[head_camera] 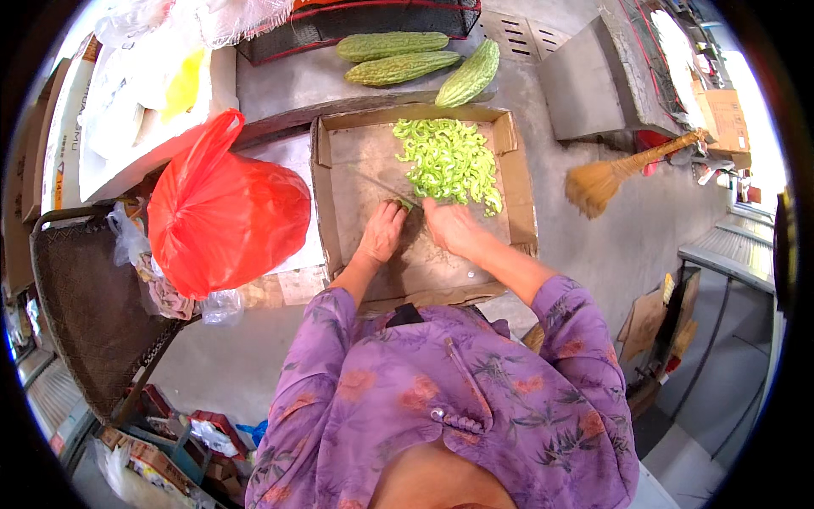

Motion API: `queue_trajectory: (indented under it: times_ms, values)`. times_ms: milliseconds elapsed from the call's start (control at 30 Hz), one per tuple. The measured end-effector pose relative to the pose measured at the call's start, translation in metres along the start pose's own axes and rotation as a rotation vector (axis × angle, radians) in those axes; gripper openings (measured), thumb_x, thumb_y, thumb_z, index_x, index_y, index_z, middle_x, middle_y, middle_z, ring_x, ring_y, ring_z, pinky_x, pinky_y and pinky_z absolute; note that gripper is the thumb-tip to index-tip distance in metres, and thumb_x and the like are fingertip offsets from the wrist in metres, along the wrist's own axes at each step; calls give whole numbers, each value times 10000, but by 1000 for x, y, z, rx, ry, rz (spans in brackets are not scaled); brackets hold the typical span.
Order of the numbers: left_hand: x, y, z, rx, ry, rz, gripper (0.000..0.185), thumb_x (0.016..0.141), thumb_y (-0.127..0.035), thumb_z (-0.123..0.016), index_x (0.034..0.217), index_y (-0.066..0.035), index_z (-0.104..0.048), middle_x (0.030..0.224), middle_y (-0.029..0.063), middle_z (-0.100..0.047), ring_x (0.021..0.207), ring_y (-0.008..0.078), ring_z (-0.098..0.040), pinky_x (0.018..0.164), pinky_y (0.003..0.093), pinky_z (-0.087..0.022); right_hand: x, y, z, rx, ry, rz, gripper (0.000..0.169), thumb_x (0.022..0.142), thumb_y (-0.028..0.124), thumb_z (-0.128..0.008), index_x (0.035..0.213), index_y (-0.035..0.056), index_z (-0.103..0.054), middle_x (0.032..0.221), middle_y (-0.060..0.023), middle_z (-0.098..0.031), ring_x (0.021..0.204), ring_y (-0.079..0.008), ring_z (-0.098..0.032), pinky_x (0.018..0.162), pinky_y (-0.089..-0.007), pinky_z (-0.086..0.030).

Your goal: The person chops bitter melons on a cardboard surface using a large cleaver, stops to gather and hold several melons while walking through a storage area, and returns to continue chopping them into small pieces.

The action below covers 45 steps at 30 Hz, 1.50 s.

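Observation:
Inside a shallow cardboard tray, my left hand presses down on a small green piece of bitter melon, mostly covered by the fingers. My right hand grips a knife whose handle is hidden in the fist. The thin knife blade points away to the upper left and lies against the piece, close to my left fingertips. A heap of pale green bitter melon slices fills the tray's far right part, just beyond my right hand.
Past the tray's far edge lie three whole bitter melons. A tied red plastic bag stands left of the tray, near a brown chair back. To the right is a straw broom. A black mesh basket sits at the back.

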<state>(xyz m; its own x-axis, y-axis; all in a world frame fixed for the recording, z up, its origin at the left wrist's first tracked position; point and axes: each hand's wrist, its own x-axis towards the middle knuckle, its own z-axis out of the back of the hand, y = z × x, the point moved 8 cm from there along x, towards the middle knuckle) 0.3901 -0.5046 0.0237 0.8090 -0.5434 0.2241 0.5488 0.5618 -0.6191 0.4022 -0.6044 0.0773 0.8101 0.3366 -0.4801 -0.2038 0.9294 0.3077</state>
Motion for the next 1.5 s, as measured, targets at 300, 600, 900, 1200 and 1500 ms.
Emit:
queue_trajectory:
  times_ms: [300,600,900,1200,1500]
  values:
    - [3,-3,6,-8,-37,-15,289,705,-43,-519,985,2,-573,991,156,-531,947,317,-505,849,376,-454,33,-3,-20,78,-118,-2,184,791,47,-470,949,-35,-427,677,-273,-593,704,-430,-609,631,-503,-474]
    - [-1,0,4,16,-54,17,254,701,-52,-539,949,-21,-579,930,136,-522,915,308,-505,812,389,-448,-3,6,-18,-21,48,-38,212,755,18,-519,950,-27,-448,753,-264,-623,737,-422,-623,654,-473,-494]
    - [1,2,8,16,-98,24,209,699,-54,-586,906,-31,-571,890,130,-521,872,308,-514,770,391,-457,8,-3,-10,52,-103,-21,152,819,90,-483,893,-27,-421,656,-271,-585,658,-436,-600,589,-504,-474]
    - [2,-2,15,-27,-128,14,166,685,-47,-621,829,-32,-541,847,129,-515,823,322,-508,704,401,-457,26,6,-15,96,-208,-10,132,846,101,-470,878,-24,-441,635,-255,-581,629,-426,-597,558,-491,-471]
    - [1,-2,16,-21,-170,-8,184,644,-24,-632,806,-31,-545,797,126,-503,788,325,-500,680,410,-446,-8,9,-22,47,31,-85,163,768,27,-489,914,-34,-449,730,-277,-612,738,-424,-624,667,-478,-498]
